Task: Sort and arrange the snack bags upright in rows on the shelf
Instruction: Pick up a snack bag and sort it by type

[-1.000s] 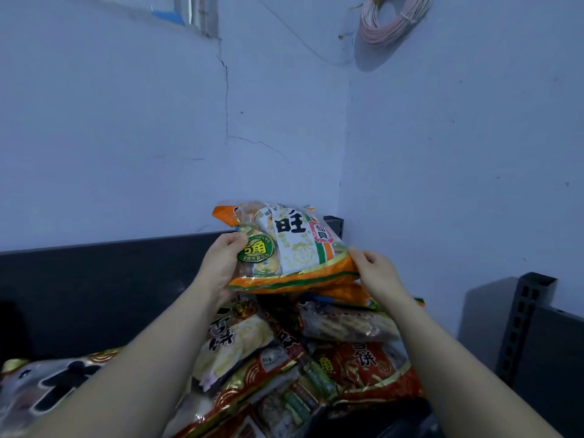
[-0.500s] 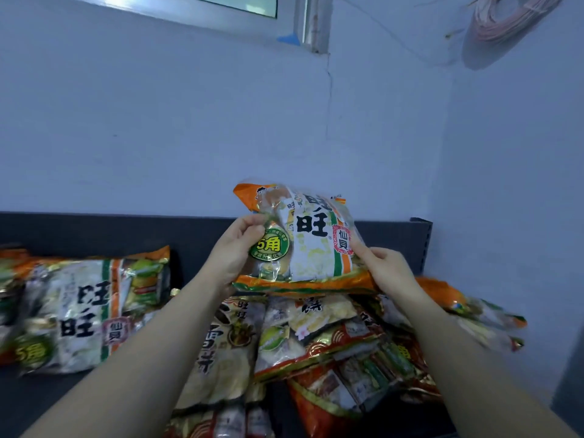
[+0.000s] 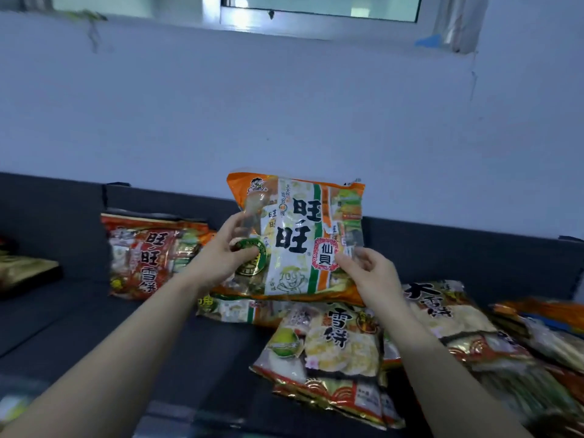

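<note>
An orange and white snack bag (image 3: 300, 235) stands upright in the middle of the view, above the dark shelf (image 3: 94, 327). My left hand (image 3: 226, 257) grips its left edge and my right hand (image 3: 363, 273) pinches its lower right edge. Under it lies another orange bag (image 3: 240, 309) flat on the shelf. A red snack bag (image 3: 148, 257) stands upright at the left against the shelf's back panel.
Several flat bags lie in a loose pile at the right, among them a red and white one (image 3: 328, 349) and another (image 3: 448, 314). A dark packet (image 3: 22, 270) sits at the far left. A white wall and a window (image 3: 316, 7) rise behind the shelf.
The view has swung left along the shelf. Both hands have carried the orange bag leftward and tilted it more upright. The red upright bag has come into view.
</note>
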The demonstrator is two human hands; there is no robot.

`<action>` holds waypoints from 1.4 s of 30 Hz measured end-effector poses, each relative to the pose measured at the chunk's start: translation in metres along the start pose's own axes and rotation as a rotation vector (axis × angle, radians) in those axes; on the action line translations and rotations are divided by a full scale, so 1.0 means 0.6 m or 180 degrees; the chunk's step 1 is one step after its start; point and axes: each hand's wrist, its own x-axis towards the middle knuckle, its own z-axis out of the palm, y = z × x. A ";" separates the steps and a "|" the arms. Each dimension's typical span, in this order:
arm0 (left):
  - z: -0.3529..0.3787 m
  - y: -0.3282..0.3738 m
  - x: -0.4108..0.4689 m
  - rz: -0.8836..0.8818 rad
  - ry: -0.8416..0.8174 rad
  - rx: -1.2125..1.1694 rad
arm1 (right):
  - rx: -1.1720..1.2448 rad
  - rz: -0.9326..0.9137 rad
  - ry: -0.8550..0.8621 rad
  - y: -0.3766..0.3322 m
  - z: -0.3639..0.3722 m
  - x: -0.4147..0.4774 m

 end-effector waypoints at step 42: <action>-0.082 -0.360 -0.089 0.0136 0.0750 0.0978 | -0.3050 -0.0254 0.0483 0.133 0.334 -0.098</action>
